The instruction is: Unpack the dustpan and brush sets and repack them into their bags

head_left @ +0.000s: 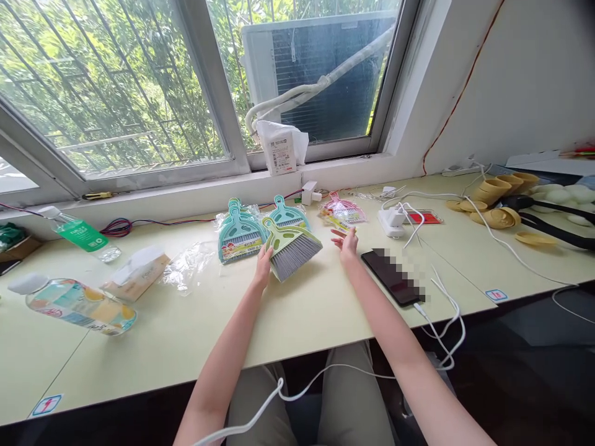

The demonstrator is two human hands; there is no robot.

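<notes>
Seemingly to keep its bristles untouched, the left hand point(263, 269) is gripping the green brush-and-dustpan set point(296, 255) by its left edge, tilted above the table point(302, 325), while the right hand point(348, 248) is hovering open, holding nothing, near the pink set point(348, 210).

Illumination was supplied mainly by daylight through the window point(139, 93) at the upper side of the view. The foliage point(162, 74) outside was rendered very bright, with portions washed toward white at the left. The counter point(176, 347) was evenly and brightly lit; only soft, faint shadows were cast on its top. Beneath its front edge, the surroundings were reduced to deep shadow. Glare spots were produced on the clear plastic wrapping point(188, 266). The wall point(525, 80) at the right was rendered in dull grey. Wide-angle distortion was evident, with slanted window frames and objects stretched toward the edges. Fine print was not resolved. A pixelated patch was superimposed over part of the phone point(390, 279).
</notes>
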